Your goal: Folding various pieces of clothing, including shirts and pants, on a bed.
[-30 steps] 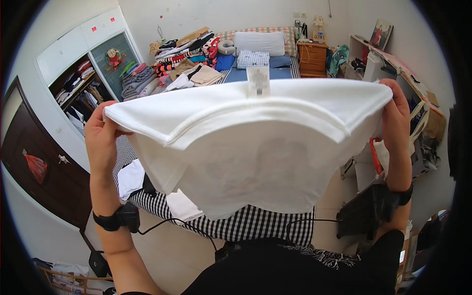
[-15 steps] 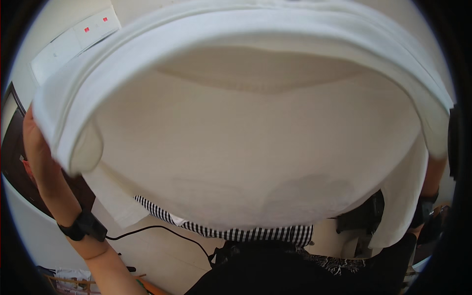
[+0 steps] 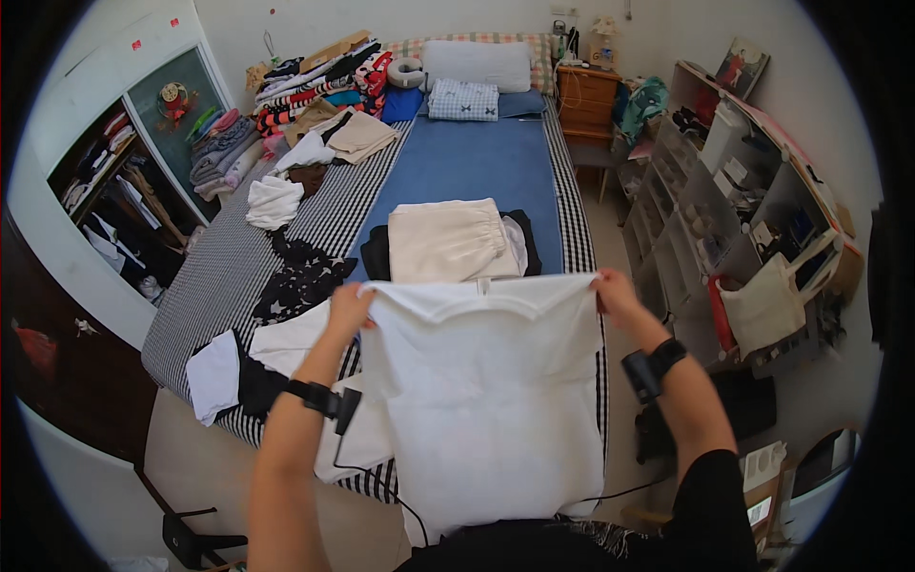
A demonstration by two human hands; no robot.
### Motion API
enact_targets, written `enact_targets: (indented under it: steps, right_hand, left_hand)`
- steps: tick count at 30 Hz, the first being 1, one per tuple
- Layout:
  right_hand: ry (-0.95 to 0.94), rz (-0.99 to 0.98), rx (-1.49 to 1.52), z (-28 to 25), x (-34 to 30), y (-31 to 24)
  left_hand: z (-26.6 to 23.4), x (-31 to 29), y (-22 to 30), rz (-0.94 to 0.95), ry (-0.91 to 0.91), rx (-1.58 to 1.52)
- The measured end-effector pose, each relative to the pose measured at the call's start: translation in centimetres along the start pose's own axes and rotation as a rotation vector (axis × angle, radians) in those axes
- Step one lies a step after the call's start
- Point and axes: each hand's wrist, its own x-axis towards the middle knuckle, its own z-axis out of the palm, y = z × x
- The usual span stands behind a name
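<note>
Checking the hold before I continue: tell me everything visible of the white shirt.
The white shirt looks like soft cloth, with a curved neckline band and a small tag at the middle of its upper edge. It is spread wide, lightly creased, its body running down toward the person's black top. The left hand's grip holds one upper corner, the right hand's grip the other. In the picture it overlaps the foot of the bed; whether it touches, I cannot tell.

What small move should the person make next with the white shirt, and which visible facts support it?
Probably lower the left hand and right hand together, laying the white shirt flat on the near end of the bed. Each hand pinches a top corner, the cloth is spread between them, and a folded cream garment lies just beyond the collar.
</note>
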Motion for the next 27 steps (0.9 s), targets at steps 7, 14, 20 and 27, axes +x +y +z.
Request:
enact_targets:
  steps: [7, 14, 20, 27]
  right_hand:
    - [0.184, 0.122, -0.156, 2.5, 8.0, 8.1]
    - [0.22, -0.301, -0.967, 5.4, 10.2, 9.9]
    - [-0.206, -0.849, -1.188, 9.4, 8.0, 10.5]
    - [-0.185, -0.767, -0.988, 9.3, 11.5, 10.7]
  left_hand:
    - [6.4, 3.9, -6.3, -0.251, -0.012, -0.074]
    - [10.4, 6.2, -9.0, 0.225, 0.245, 0.671]
    - [13.7, 5.0, -9.3, 0.717, -0.082, 0.804]
    - [13.8, 7.9, -8.5, 0.714, -0.038, 0.674]
